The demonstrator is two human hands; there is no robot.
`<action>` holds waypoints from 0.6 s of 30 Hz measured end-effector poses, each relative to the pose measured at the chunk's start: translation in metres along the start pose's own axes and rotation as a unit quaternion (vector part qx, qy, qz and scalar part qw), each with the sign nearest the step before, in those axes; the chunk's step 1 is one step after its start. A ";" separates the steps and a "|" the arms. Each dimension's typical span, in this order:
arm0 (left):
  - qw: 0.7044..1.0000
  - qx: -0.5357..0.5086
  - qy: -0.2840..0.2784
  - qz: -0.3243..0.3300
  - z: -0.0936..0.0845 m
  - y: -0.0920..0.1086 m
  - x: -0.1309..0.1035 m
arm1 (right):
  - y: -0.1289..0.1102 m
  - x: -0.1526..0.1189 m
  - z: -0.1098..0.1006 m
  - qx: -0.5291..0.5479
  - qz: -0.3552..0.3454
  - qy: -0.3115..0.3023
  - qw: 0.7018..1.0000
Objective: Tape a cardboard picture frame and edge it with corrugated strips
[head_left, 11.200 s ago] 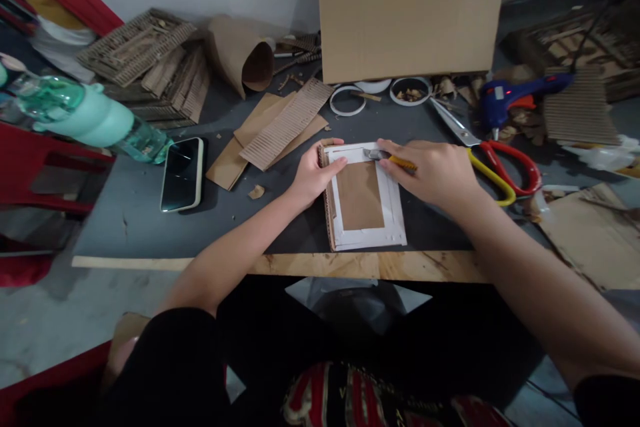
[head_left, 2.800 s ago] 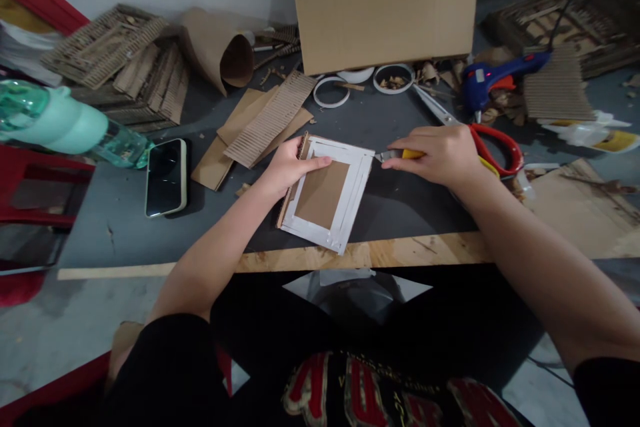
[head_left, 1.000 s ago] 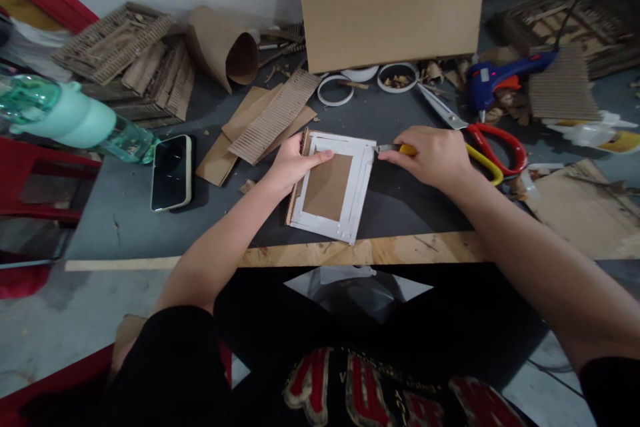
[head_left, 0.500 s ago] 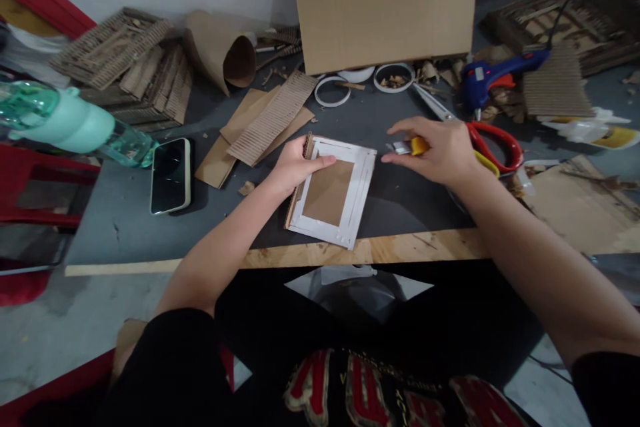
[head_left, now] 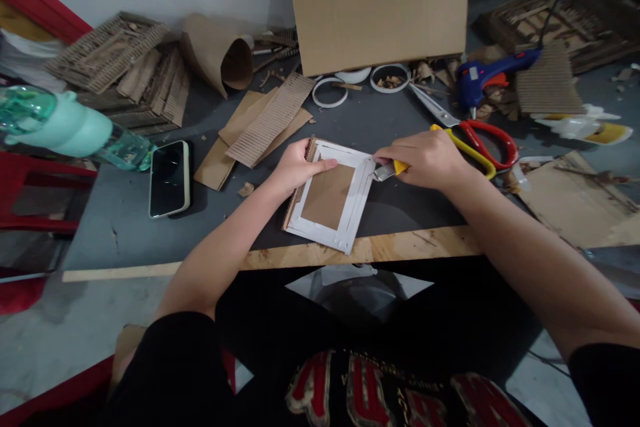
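Observation:
My left hand [head_left: 299, 165] grips the left side of a small rectangular cardboard frame [head_left: 329, 196], thumb laid over its face. White strips border a brown middle, and corrugated edging runs down the left side. In my right hand [head_left: 425, 159] is a yellow utility knife [head_left: 399, 168], its metal end beside the frame's upper right edge. The right fingertips are at that corner; whether the blade touches the card I cannot tell. Just behind this hand lie scissors [head_left: 487, 147] with red and yellow handles.
Cardboard strips [head_left: 270, 120], a phone [head_left: 170, 179] and a green bottle [head_left: 80, 125] are on the left. At the back stand a large cardboard sheet [head_left: 380, 7] and tape rings [head_left: 330, 92]. A blue glue gun [head_left: 473, 80] and a glue bottle [head_left: 585, 127] lie right.
My right hand has moved left with the knife, from a gap away to the frame's upper right corner. Its fingers have closed in. The left hand keeps its hold.

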State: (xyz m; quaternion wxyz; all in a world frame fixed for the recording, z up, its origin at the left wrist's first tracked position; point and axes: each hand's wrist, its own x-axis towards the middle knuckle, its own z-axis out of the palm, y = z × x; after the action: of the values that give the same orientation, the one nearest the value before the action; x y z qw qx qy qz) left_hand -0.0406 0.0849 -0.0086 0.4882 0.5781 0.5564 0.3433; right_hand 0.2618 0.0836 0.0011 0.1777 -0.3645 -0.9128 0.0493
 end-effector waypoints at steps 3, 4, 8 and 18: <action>1.000 -0.012 -0.007 -0.026 0.000 0.003 -0.001 | -0.003 0.000 0.000 -0.035 -0.038 0.009 0.999; 0.999 -0.016 -0.008 -0.026 -0.001 0.004 -0.001 | -0.004 0.000 0.000 -0.043 -0.050 0.013 0.998; 0.999 -0.033 -0.014 -0.017 -0.001 0.006 -0.002 | -0.004 -0.001 0.004 -0.044 -0.056 0.024 0.997; 0.999 -0.041 0.006 0.013 0.004 0.004 -0.005 | -0.001 0.001 0.012 0.013 0.060 0.023 0.998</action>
State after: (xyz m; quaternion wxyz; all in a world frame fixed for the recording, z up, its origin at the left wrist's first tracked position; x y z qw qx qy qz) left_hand -0.0362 0.0801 -0.0054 0.5036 0.5626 0.5370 0.3763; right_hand 0.2564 0.0840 -0.0091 0.1998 -0.4175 -0.8842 0.0633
